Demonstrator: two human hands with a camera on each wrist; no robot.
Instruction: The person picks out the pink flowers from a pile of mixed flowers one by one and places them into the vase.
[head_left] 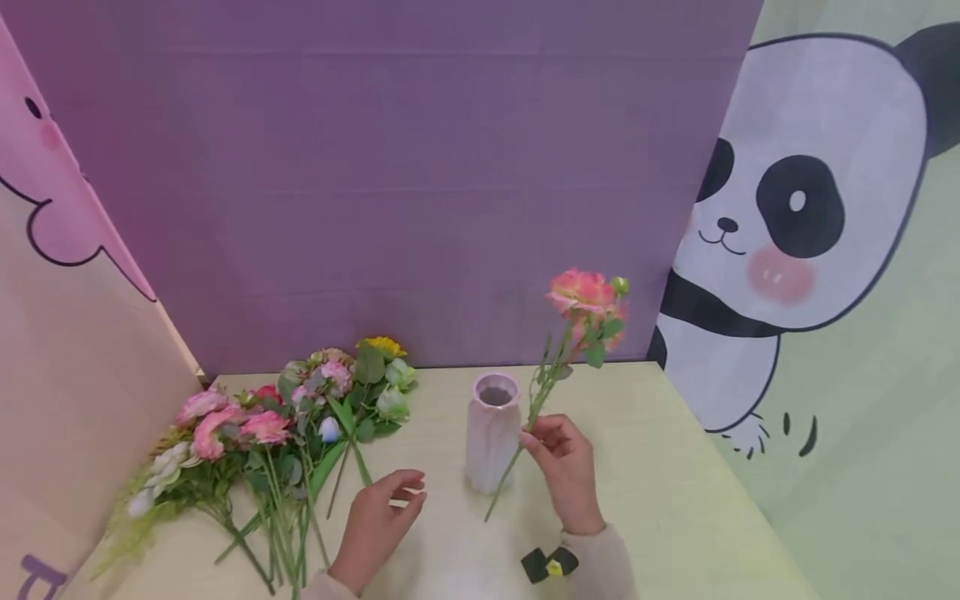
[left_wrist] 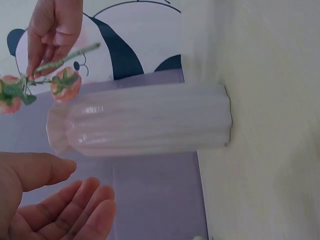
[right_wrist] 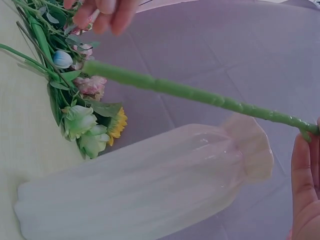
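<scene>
Upright on the table stands a pale pink-white fluted vase (head_left: 492, 442), its dark mouth facing up. To its right, my right hand (head_left: 564, 471) pinches the green stem (right_wrist: 200, 97) of an artificial pink-orange flower (head_left: 581, 292) with a small green bud and leaves. The bloom is up and the stem slants down to the left, its lower end beside the vase. My left hand (head_left: 381, 521) is left of the vase, holding nothing, its fingers loosely bent. In the left wrist view, its thumb and fingertips are apart, near the vase (left_wrist: 145, 120).
A heap of artificial flowers (head_left: 266, 429), pink, white, yellow and blue, lies on the left of the table (head_left: 675, 500), stems toward the front. A black bow with a yellow centre (head_left: 551, 567) is by the right sleeve. A purple backdrop (head_left: 420, 183) rises behind the table.
</scene>
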